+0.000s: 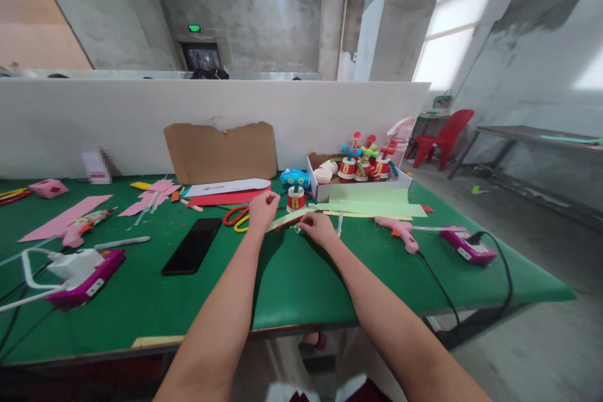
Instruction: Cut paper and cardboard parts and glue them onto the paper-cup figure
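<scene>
My left hand [264, 208] is raised over the green table with its fingertips pinched together; whatever sits between them is too small to make out. Close by, my right hand [319, 228] has its fingers closed at the edge of a pale green paper strip [288, 219], which slants between both hands. Just behind the strip stands a red and white paper-cup figure [296, 200] with a blue head [295, 177] and a dark curled arm. Red and yellow scissors [237, 218] lie beside my left hand, their blades hidden.
A box [325, 193] of similar cup figures stands at the back, with green paper sheets [372, 200] before it. Pink glue guns [400, 232] lie on both sides, near purple power strips [468, 246] with cables. A black phone [192, 246] lies front left. Cardboard [221, 154] leans against the partition.
</scene>
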`<state>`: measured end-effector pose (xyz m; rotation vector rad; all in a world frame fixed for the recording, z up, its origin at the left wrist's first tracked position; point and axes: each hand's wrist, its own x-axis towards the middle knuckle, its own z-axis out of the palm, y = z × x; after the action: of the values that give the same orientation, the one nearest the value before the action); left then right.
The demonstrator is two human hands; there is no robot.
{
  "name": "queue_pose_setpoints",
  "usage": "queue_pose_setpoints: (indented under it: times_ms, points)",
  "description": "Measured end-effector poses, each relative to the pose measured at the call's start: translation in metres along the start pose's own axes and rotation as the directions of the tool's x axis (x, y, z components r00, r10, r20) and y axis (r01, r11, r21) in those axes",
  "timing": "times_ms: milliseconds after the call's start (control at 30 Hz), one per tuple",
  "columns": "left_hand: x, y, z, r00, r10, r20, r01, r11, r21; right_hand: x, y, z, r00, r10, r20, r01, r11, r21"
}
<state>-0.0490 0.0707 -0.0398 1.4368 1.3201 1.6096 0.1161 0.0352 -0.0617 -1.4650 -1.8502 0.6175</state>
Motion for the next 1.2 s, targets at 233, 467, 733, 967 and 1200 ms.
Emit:
queue_pose_setpoints:
  times_ms: [233,467,733,967,1200]
  points:
    - [-0.008,0.007,0.006,0.985,0.135,0.108,-0.162,0.942,0.295,-0.001,-0.013,0.019,0.999,0.039,0.036,-0.027,0.954,-0.298]
    - [-0.007,0.002,0.006,0.978,0.159,0.138,-0.203,0.884,0.421,0.003,-0.009,0.013,1.000,0.012,0.015,-0.010,0.987,-0.163]
    - [0.001,0.000,-0.004,0.985,0.168,0.045,-0.169,0.862,0.477,0.004,0.006,0.006,0.999,-0.006,0.031,0.004,0.998,0.064]
    - [0.001,0.000,-0.005,0.982,0.182,0.050,-0.182,0.845,0.502,0.009,-0.001,0.016,0.999,-0.031,-0.020,0.030,1.000,-0.004]
    - [-0.001,0.000,-0.002,0.981,0.181,0.063,-0.188,0.839,0.511,0.007,-0.004,0.013,0.998,0.055,0.040,-0.049,0.991,-0.126]
